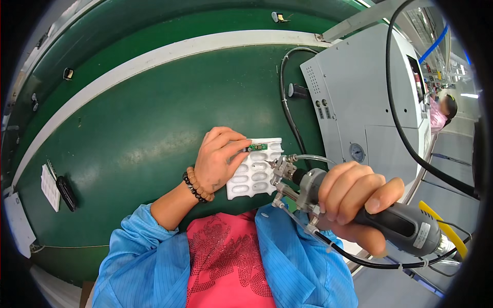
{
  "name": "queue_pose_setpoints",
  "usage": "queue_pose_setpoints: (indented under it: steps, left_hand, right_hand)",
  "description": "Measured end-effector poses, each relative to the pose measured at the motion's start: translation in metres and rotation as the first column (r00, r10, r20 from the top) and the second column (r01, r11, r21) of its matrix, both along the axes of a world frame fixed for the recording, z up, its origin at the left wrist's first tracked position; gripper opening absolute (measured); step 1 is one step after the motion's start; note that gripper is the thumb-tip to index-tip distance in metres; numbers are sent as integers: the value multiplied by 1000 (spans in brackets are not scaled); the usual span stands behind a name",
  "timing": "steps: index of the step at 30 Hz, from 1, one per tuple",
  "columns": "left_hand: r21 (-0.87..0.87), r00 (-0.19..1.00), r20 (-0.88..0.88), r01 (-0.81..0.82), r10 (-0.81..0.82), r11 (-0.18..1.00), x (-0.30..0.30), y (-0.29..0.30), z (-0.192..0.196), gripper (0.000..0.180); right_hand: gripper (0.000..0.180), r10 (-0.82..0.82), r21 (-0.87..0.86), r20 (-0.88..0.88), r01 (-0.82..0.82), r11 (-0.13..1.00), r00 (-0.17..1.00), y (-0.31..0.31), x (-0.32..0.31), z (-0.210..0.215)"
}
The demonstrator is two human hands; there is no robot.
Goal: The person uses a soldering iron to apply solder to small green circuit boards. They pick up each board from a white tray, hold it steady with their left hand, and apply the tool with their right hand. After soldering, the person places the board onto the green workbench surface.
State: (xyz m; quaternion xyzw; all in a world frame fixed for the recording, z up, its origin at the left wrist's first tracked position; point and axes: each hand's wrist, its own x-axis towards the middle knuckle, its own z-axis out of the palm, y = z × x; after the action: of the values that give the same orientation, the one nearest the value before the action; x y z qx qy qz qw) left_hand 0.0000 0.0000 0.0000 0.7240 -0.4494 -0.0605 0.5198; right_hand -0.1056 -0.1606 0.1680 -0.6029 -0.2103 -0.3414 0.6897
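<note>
Between the thumb and fingers of my left hand (221,156) is a small green circuit board (258,147), pinched at its left end. It is held over the far part of a white tray (239,194) with several oval hollows. My right hand (357,200) is wrapped round the grey and black body of an electric screwdriver (405,226). Metal fittings and a clear tube sit at the tool's front end, which points left over the tray's right side. Its tip is close to the board, but whether they touch I cannot tell.
A large grey machine (354,97) with a round gauge stands at the right of the green table (154,102). A black cable (287,102) runs beside it. At the left lie a notebook (50,187) and a black case (65,193). Another person (442,113) is at the far right.
</note>
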Motion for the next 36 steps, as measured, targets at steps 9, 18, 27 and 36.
queue_pose_setpoints:
  steps: [9, 18, 27, 36]
  left_hand:
    - [26, 1000, -22, -21, 22, 999, 10, 8, -4, 33]
    - [1, 999, -42, -20, 20, 1000, 9, 12, -5, 34]
    - [0, 998, -58, -4, 4, 1000, 8, 16, -3, 33]
    - [-7, 999, -45, 27, -27, 1000, 4, 16, 0, 30]
  right_hand:
    - [56, 7, -4, -44, -7, 1000, 999, 11, 41, -23]
    - [53, -1, -29, -89, -1, 1000, 996, 21, 45, -30]
    - [49, 35, -59, -120, -42, 997, 992, 25, 48, -29]
    - [50, -43, -136, -41, 37, 990, 998, 18, 32, -12]
